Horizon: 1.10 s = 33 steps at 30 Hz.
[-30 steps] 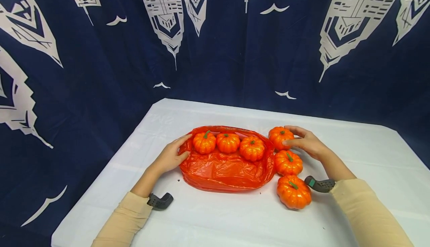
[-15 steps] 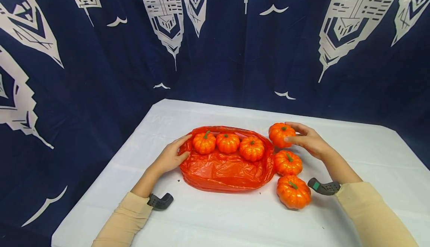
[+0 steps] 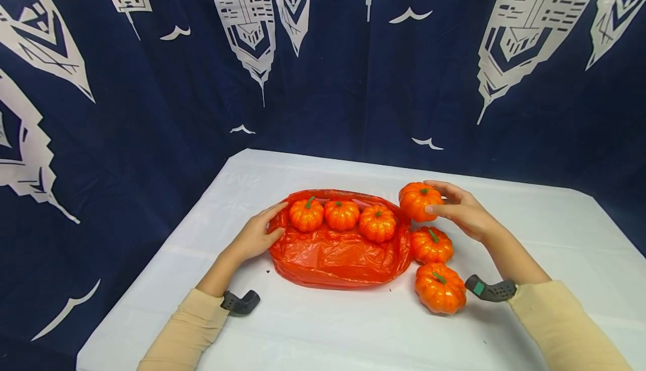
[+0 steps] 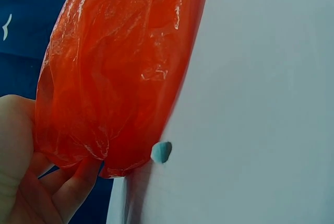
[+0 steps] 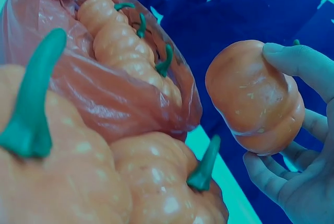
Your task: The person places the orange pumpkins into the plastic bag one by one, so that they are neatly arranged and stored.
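Navy skyline cloth behind the white tabletop; our right hand fingers wrap the lifted pumpkin, left hand pinches the bag rim. We'd keep that mouth wide and lower gently.

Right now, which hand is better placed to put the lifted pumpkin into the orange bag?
The right hand, probably. It already grips the pumpkin just beside the bag, above the table. The left hand is busy holding the bag's far edge.
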Motion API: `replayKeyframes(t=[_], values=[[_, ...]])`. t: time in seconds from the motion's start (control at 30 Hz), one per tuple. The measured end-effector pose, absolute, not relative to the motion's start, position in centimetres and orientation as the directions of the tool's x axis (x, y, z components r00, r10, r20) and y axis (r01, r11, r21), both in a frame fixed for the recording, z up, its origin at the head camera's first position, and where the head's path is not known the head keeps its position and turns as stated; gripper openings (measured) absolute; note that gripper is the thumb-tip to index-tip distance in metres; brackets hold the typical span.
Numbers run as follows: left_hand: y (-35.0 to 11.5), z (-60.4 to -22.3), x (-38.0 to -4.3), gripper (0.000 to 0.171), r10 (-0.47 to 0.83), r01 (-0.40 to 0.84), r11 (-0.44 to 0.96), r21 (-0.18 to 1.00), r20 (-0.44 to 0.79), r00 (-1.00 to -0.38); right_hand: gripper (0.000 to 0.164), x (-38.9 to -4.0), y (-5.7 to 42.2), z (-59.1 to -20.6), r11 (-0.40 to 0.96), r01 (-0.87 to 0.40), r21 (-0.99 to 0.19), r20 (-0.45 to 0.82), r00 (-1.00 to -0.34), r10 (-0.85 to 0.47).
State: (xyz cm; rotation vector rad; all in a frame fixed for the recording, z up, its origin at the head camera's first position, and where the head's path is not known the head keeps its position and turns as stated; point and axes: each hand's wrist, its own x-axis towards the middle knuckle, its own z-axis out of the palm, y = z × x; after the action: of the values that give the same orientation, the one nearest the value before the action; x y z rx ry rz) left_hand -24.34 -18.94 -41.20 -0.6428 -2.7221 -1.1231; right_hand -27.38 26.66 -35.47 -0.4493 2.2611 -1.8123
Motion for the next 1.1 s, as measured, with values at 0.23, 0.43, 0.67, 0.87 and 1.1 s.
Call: replayKeyframes(t=[0.23,0.43,0.67,0.87,1.1], values=[[-18.9,-41.3,-24.3,0.059,0.336,0.436,0.633,0.64,0.28,-0.899,0.048,-26.9,25.7,-35.2,0.198,-0.14,-0.97,0.057,-0.925,-0.377],[-18.9,-41.3,-24.3,0.059,0.334,0.438,0.632,0.639,0.286,-0.898,0.049,-26.0,24.7,-34.6,0.193,-0.144,-0.971,0.058,-0.919,-0.391],[-18.9,-41.3,-24.3,0.059,0.336,0.437,0.635,0.637,0.282,-0.899,0.057,-25.4,23.5,-34.1,0.196,-0.131,-0.972,0.041,-0.912,-0.408],[-18.9,-41.3,-24.3,0.059,0.333,0.429,0.64,0.638,0.272,-0.903,0.062,-24.9,22.4,-33.7,0.209,-0.11,-0.972,0.014,-0.91,-0.415],[-18.9,-41.4,-24.3,0.059,0.333,0.433,0.641,0.634,0.278,-0.901,0.068,-24.0,20.2,-33.1,0.234,-0.012,-0.972,-0.081,-0.92,-0.383]])
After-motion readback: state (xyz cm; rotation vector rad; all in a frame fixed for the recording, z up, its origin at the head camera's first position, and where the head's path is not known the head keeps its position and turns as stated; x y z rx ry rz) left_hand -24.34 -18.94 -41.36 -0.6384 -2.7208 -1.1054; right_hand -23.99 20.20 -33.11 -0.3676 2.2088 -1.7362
